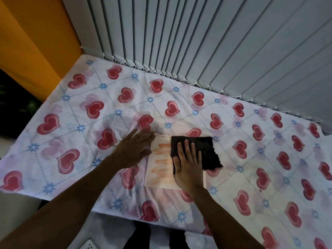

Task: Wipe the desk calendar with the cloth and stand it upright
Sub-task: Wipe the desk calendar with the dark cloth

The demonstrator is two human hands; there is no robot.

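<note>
The desk calendar (159, 168) lies flat on the cloth-covered table, a pale page with orange streaks and a spiral binding at its far edge. A dark cloth (206, 151) is spread over its right half. My right hand (187, 166) presses flat on the cloth, fingers apart and pointing away from me. My left hand (133, 148) lies flat with spread fingers on the calendar's left edge and the tablecloth beside it. The calendar's right part is hidden under the cloth and my right hand.
A white tablecloth (89, 141) with red hearts and blue flowers covers the table. Grey vertical blinds (215, 51) hang along the far edge. An orange wall (32, 42) is at the left. The table's near edge is close to my body.
</note>
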